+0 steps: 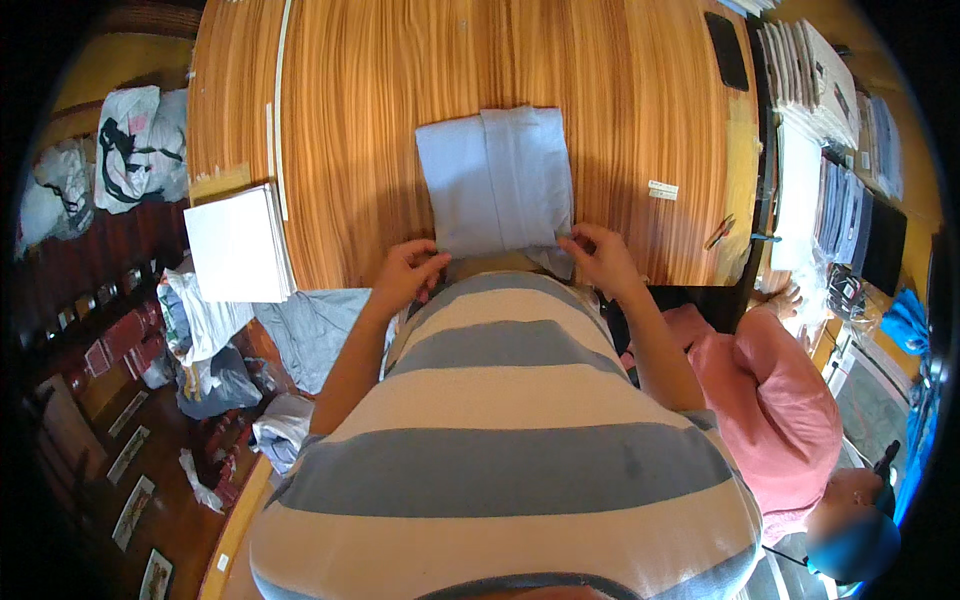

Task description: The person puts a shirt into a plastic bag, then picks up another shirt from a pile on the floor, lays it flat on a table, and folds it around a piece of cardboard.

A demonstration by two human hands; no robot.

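Note:
A folded light blue garment (500, 185) lies on the wood-grain table right in front of me, one long layer overlapping down its right half. At its near left corner, my left hand (408, 272) pinches the edge between thumb and fingers. My right hand (598, 255) grips the near right corner the same way. Part of the cloth's near end drops over the table's front edge, close against my striped shirt, and my body hides the rest of it.
White flat sheets (238, 245) are stacked at the table's left corner. A dark phone (727, 50), a small label strip (663, 190) and thread snips (720, 232) lie to the right. A person in pink (770, 380) is at my right, near stacked folded clothes (842, 215).

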